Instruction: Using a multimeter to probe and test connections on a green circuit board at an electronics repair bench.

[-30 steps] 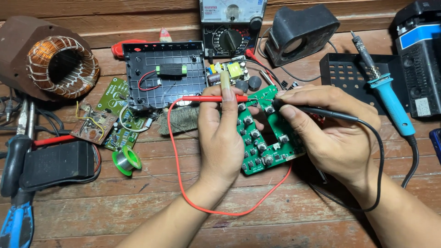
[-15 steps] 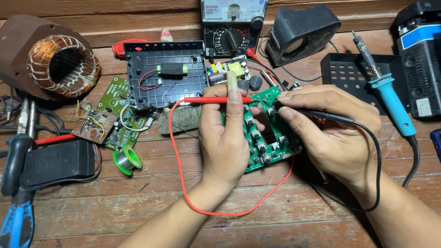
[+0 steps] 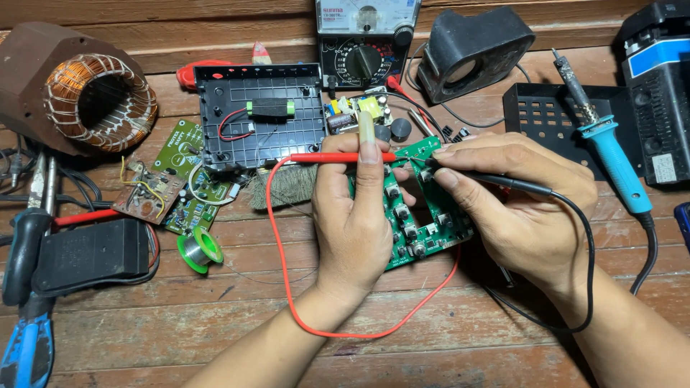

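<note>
Circuit board (image 3: pixel 424 230) slightly lower than before

Wooden plank table (image 3: pixel 445 338) under scattered electronics.

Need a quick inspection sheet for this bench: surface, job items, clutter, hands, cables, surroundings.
Surface: worn wooden plank table.
Job's things: green circuit board; red probe; black probe.
Clutter: copper coil, black plastic panel, solder spool, blue soldering iron, small boards.
Grippers: left hand holds the board and red probe; right hand holds the black probe.
Cables: red lead, black lead.
Surroundings: analog multimeter.
</note>
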